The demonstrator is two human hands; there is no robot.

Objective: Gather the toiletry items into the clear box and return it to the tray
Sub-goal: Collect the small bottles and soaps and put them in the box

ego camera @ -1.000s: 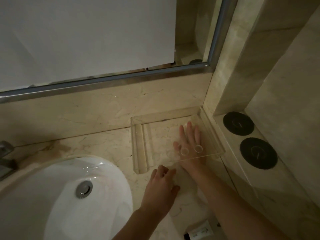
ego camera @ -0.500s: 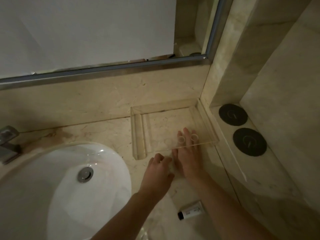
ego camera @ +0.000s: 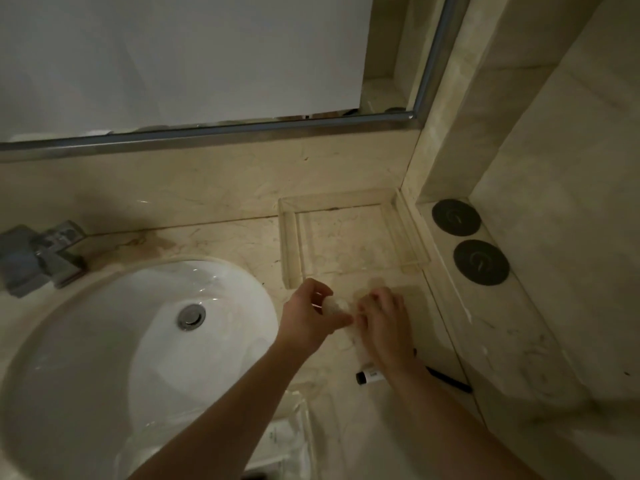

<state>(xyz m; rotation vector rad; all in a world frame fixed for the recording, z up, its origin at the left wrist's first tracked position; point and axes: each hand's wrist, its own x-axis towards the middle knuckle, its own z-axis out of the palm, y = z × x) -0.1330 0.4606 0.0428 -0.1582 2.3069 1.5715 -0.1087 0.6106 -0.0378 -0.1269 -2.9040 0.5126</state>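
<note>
The clear acrylic tray lies in the back right corner of the marble counter with nothing visible in it. Just in front of it, my left hand pinches a small pale item between thumb and fingers. My right hand is beside it, fingers curled down onto the counter over a faint clear wrapper; whether it grips anything is unclear. A small white tube with a black cap lies under my right wrist. A clear box-like piece with white packets sits at the near edge, partly hidden by my left forearm.
A white sink basin fills the left, with a metal tap behind it. Two black round discs sit on the raised ledge to the right. A thin black object lies beside my right forearm. A mirror hangs above.
My right hand has pulled back out of the tray toward me and now rests on the counter. My left hand has lifted a small pale item. The view has tilted down.
</note>
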